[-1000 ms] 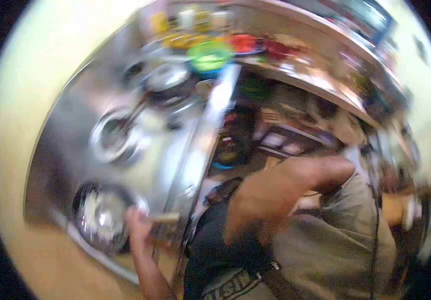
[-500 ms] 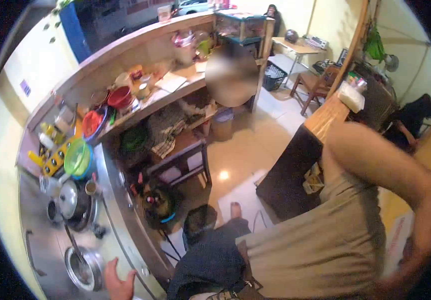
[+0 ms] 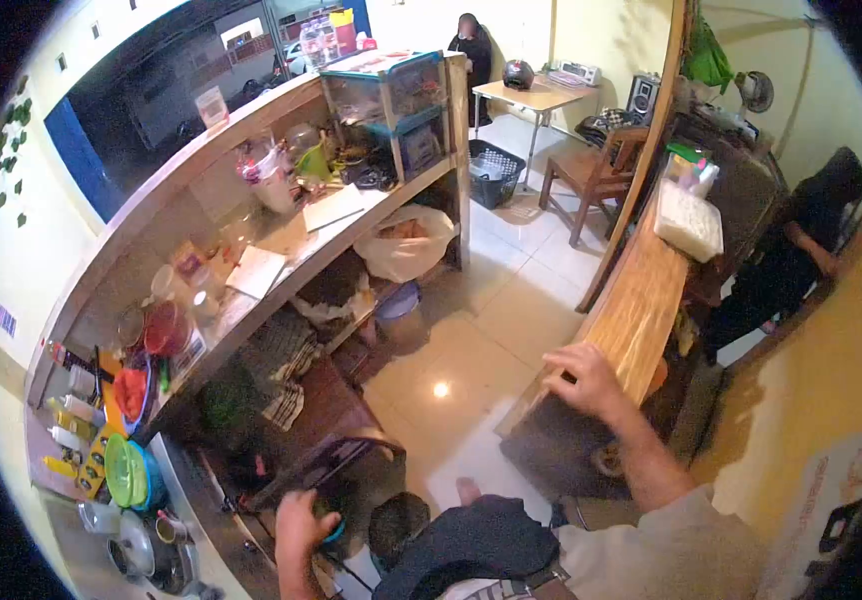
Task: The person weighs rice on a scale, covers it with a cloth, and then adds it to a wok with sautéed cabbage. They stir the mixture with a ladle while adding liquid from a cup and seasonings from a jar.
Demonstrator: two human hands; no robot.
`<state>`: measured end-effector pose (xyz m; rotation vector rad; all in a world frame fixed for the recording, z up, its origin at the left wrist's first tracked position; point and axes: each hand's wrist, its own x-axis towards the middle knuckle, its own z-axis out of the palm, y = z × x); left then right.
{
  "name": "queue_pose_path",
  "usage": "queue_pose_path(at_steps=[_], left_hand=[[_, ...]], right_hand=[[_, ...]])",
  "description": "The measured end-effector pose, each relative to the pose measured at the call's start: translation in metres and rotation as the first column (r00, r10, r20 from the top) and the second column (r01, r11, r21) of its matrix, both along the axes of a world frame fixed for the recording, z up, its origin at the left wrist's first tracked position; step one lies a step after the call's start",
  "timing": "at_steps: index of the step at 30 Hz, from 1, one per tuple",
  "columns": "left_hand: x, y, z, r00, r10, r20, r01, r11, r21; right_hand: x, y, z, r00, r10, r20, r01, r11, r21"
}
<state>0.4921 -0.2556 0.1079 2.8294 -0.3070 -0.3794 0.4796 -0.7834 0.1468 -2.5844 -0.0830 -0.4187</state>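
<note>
Right hand (image 3: 583,380) rests palm down on the near end of the wooden counter (image 3: 636,305) — fingers spread, nothing gripped. Left hand (image 3: 299,520) hangs low beside the steel worktop edge (image 3: 213,520), near a dark stool frame (image 3: 336,462); fingers appear curled, but whether it holds anything I cannot tell. On the counter's far end sits a white lidded box (image 3: 689,222). A seated person in dark clothes (image 3: 801,245) is beyond it — well apart from both hands.
</note>
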Motion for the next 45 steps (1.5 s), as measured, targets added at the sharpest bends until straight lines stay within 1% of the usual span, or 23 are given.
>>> queue_pose_path(at_steps=[1, 2, 5, 6, 9, 12, 15, 18, 21, 22, 25, 26, 29, 32, 35, 38, 41, 45], left_hand=[[0.025, -0.014, -0.003, 0.999, -0.013, 0.053, 0.012, 1.000, 0.022], [0.046, -0.022, -0.016, 0.996, 0.007, 0.084, -0.011, 0.999, 0.045], [0.090, -0.042, -0.031, 0.992, -0.027, 0.124, 0.012, 0.993, 0.120], [0.100, -0.046, -0.039, 0.995, -0.026, 0.098, 0.007, 0.982, 0.187], [0.112, -0.043, -0.073, 0.998, 0.058, 0.020, -0.061, 0.969, 0.238], [0.117, -0.036, -0.095, 0.956, 0.271, -0.114, -0.254, 0.956, 0.145], [0.118, -0.042, -0.101, 0.952, 0.303, -0.048, -0.288, 0.936, 0.203], [0.124, -0.047, -0.093, 0.929, 0.344, -0.135, -0.306, 0.922, 0.236], [0.132, -0.058, -0.094, 0.910, 0.379, -0.170, -0.300, 0.882, 0.363], [0.132, -0.059, -0.099, 0.906, 0.395, -0.154, -0.319, 0.874, 0.367], [0.132, -0.044, -0.111, 0.910, 0.365, -0.197, -0.299, 0.907, 0.297], [0.132, -0.048, -0.103, 0.922, 0.338, -0.191, -0.271, 0.912, 0.307], [0.137, -0.038, -0.103, 0.970, 0.128, -0.207, -0.036, 0.917, 0.397], [0.146, -0.033, -0.108, 0.981, 0.044, -0.188, 0.028, 0.931, 0.364], [0.146, -0.035, -0.108, 0.978, 0.084, -0.189, -0.039, 0.973, 0.228], [0.139, -0.039, -0.098, 0.979, 0.131, -0.153, -0.111, 0.985, 0.135], [0.140, -0.041, -0.094, 0.985, 0.126, -0.115, -0.112, 0.987, 0.117], [0.148, -0.048, -0.084, 0.977, 0.150, -0.153, -0.132, 0.984, 0.118]], right_hand=[[0.002, -0.009, -0.009, 0.999, -0.003, 0.038, 0.005, 0.999, -0.052], [0.005, -0.006, -0.006, 0.998, -0.045, 0.047, 0.046, 0.999, -0.028], [0.005, -0.013, -0.011, 0.998, -0.041, -0.049, 0.040, 0.999, -0.020], [0.004, -0.014, -0.011, 0.997, -0.061, -0.057, 0.062, 0.998, 0.031], [0.005, -0.015, -0.003, 0.997, -0.041, -0.063, 0.046, 0.995, 0.083], [0.006, -0.016, 0.002, 0.996, -0.053, -0.076, 0.061, 0.993, 0.102], [0.006, -0.018, 0.002, 0.994, -0.055, -0.092, 0.065, 0.991, 0.114], [0.006, -0.019, 0.004, 0.993, -0.057, -0.108, 0.070, 0.990, 0.125], [0.006, -0.021, -0.002, 0.993, -0.059, -0.106, 0.073, 0.988, 0.134], [0.006, -0.020, -0.004, 0.993, -0.058, -0.104, 0.072, 0.988, 0.139], [0.006, -0.019, 0.001, 0.993, -0.062, -0.097, 0.076, 0.987, 0.143], [0.006, -0.019, 0.001, 0.993, -0.064, -0.096, 0.077, 0.987, 0.138], [0.007, -0.017, -0.001, 0.994, -0.063, -0.095, 0.074, 0.990, 0.117], [0.008, -0.015, -0.003, 0.995, -0.070, -0.075, 0.077, 0.992, 0.103], [0.009, -0.012, 0.000, 0.995, -0.083, -0.060, 0.088, 0.992, 0.090], [0.010, -0.010, 0.003, 0.993, -0.088, -0.077, 0.093, 0.994, 0.060], [0.011, -0.010, 0.002, 0.990, -0.091, -0.104, 0.096, 0.994, 0.046], [0.014, -0.008, 0.003, 0.988, -0.109, -0.110, 0.112, 0.994, 0.021]])
